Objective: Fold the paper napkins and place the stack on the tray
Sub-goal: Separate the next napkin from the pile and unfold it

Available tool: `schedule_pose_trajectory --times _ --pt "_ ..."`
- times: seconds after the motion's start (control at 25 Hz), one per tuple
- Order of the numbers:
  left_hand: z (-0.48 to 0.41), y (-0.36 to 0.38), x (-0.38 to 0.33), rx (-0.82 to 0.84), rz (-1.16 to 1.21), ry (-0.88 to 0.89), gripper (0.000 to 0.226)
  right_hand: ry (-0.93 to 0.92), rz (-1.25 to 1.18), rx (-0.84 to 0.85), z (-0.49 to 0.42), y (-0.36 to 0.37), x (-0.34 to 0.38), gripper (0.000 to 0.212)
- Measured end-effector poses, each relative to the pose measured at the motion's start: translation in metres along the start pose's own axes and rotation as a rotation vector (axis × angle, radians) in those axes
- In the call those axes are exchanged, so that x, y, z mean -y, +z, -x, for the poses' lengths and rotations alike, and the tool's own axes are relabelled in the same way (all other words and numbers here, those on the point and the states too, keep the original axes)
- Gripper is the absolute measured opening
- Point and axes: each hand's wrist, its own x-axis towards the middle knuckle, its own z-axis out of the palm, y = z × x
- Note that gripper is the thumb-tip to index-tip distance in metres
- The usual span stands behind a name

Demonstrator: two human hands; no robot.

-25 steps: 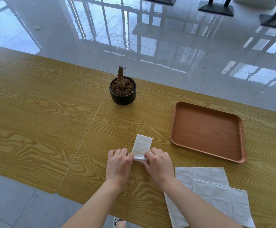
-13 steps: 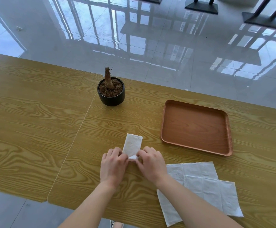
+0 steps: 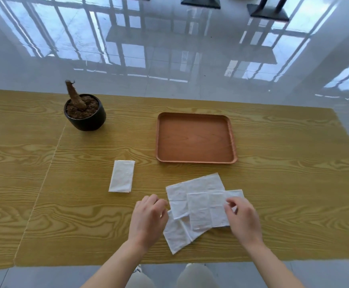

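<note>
A folded white napkin (image 3: 122,178) lies alone on the wooden table, left of centre. Several unfolded white napkins (image 3: 198,206) overlap in a loose pile in front of me. My right hand (image 3: 243,218) rests on the right edge of the top napkin, thumb and fingers pinching at it. My left hand (image 3: 148,218) hovers at the pile's left edge with fingers curled, holding nothing that I can see. The brown tray (image 3: 196,160) sits empty behind the pile.
A black pot (image 3: 85,117) with soil and a bare stump stands at the back left. A seam (image 3: 45,177) between two tabletops runs left of the folded napkin. The table's near edge lies just below my wrists, with glossy floor beyond.
Both hands have let go of the folded napkin and moved right to the unfolded pile. The camera view has swung right and closer.
</note>
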Motion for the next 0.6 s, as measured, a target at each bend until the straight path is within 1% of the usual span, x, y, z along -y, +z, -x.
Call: schedule_pose_trajectory --times 0.12,0.24,0.32,0.44,0.52,0.6 --pt "-0.013 0.016 -0.032 0.039 0.009 0.067 0.008 0.162 0.017 -0.065 0.002 -0.017 -0.034 0.012" --pt "-0.019 0.036 -0.05 0.085 -0.034 0.056 0.021 0.234 0.055 -0.04 0.007 -0.021 -0.05 0.019" --pt "-0.018 0.048 -0.056 0.106 -0.098 0.024 0.029 0.286 0.092 -0.029 0.009 -0.021 -0.055 0.028" --pt "-0.016 0.058 -0.06 0.111 -0.179 -0.005 0.036 0.314 0.126 -0.003 0.013 -0.02 -0.057 0.034" --pt "-0.016 0.062 -0.061 0.113 -0.216 -0.003 0.036 0.341 0.062 0.006 0.011 -0.019 -0.056 0.031" --pt "-0.015 0.062 -0.06 0.108 -0.229 0.002 0.036 0.422 -0.086 -0.004 0.008 -0.018 -0.053 0.029"
